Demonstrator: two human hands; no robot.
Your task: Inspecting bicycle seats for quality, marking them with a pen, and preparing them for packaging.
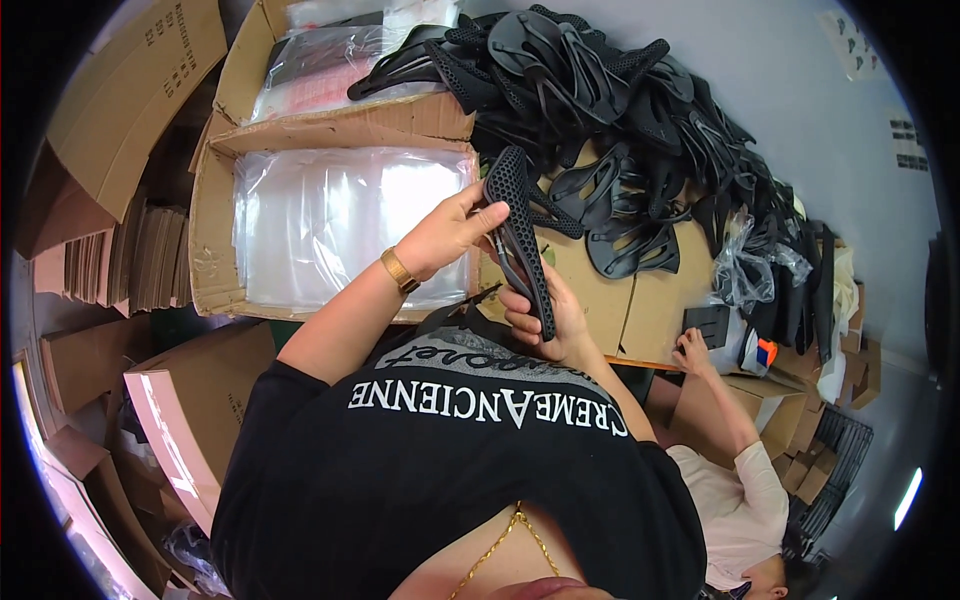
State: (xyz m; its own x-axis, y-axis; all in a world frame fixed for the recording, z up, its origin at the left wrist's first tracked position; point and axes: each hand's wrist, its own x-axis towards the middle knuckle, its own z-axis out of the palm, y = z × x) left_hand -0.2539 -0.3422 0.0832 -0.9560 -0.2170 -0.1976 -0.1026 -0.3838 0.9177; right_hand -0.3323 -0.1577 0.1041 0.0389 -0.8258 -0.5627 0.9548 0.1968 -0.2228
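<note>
A black bicycle saddle (527, 245) with a honeycomb-patterned surface is held up in front of my chest, tilted on its side. My left hand (462, 228) grips its upper end, thumb across the edge and a watch on the wrist. Lower down, my right hand (552, 318) has its fingers wrapped round the other end. Beyond the saddle lies a large heap of similar black saddles (590, 75) on the cardboard-covered table (590, 300). Left of my hands, an open carton (213, 245) holds a stack of clear plastic bags (330, 230).
Another carton (245, 60) with plastic-wrapped items stands behind the first. Folded cardboard (150, 260) is stacked at the left. At the right, a co-worker's hand (692, 352) touches a dark flat piece (707, 326) near crumpled clear plastic (745, 262).
</note>
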